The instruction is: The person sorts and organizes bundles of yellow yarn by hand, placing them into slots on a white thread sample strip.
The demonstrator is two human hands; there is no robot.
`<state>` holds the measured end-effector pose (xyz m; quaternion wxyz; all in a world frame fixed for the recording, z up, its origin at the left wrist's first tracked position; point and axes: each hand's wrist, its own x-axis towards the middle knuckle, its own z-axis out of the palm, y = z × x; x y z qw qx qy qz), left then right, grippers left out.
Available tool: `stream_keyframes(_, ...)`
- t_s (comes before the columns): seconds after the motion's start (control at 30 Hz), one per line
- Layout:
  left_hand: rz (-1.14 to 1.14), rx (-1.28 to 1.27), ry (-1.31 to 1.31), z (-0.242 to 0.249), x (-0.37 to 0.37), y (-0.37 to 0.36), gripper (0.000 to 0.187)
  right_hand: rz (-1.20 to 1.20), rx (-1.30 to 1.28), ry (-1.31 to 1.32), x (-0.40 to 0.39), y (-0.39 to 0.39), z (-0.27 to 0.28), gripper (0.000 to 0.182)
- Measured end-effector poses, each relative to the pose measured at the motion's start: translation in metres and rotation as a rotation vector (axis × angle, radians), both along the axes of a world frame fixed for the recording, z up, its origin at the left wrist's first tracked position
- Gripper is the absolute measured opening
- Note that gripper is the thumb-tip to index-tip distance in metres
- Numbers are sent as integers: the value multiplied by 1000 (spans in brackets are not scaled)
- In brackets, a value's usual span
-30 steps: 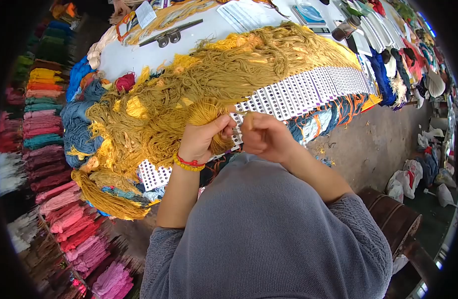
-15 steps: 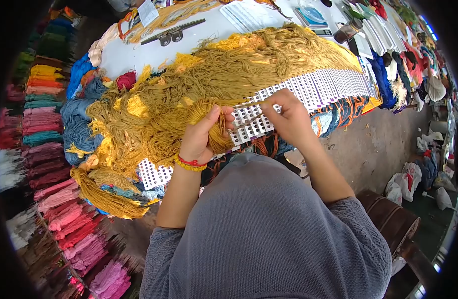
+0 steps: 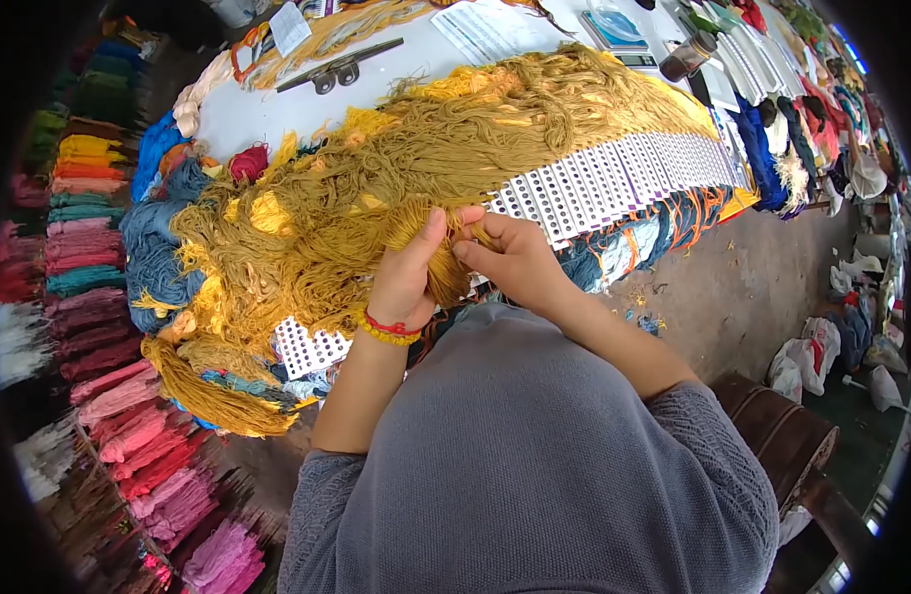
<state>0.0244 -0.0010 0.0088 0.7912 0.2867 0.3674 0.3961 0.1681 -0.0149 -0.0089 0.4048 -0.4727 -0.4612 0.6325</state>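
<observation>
My left hand (image 3: 412,265), below red and yellow bracelets (image 3: 388,332), is closed around a bundle of mustard-gold yarn (image 3: 408,226). Close against it, my right hand (image 3: 505,251) pinches strands at the bundle's right side. Its fingertips nearly meet those of the left hand. Beneath and beyond both hands spreads a thick pile of olive and gold yarn (image 3: 455,148). Strands of that pile run to a row of white punched cards (image 3: 614,188) with dark holes, at the right. More punched cards (image 3: 307,348) show left of my left wrist.
A metal clip bar (image 3: 342,69), papers (image 3: 490,35), a scale (image 3: 616,28) and a brown jar (image 3: 688,56) lie at the table's back. Blue yarn (image 3: 158,247) hangs at the left end. Colored skeins (image 3: 84,238) line the far left; a brown stool (image 3: 777,431) stands at right.
My right hand has moved left and in to the bundle, from where it was drawing strands out to the right. My left hand keeps its hold, shifted slightly right.
</observation>
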Motion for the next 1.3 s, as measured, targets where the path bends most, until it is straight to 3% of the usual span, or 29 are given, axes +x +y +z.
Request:
stream_keyframes(0.07,-9,-30,-51,6,1,0,45,-2,33,-59,-1,0,-5,13)
stream_keyframes(0.2,-26,-25,-73,4,-6,0,47,-45,57,73,-2,-2,-6,12)
stream_keyframes(0.3,-23,-72,-135,-1,-6,1,37,-38,12,121,2,-2,-1,13)
stream_keyframes(0.37,67,118,47,-2,-2,-1,29,-5,-33,95,5,-2,2,13)
stream_keyframes(1.17,128,131,72,-7,4,-2,36,-71,4,-36,8,-7,-11,13)
stream_keyframes(1.3,72,18,-87,-14,-2,3,37,-97,-151,272,14,-6,-6,8)
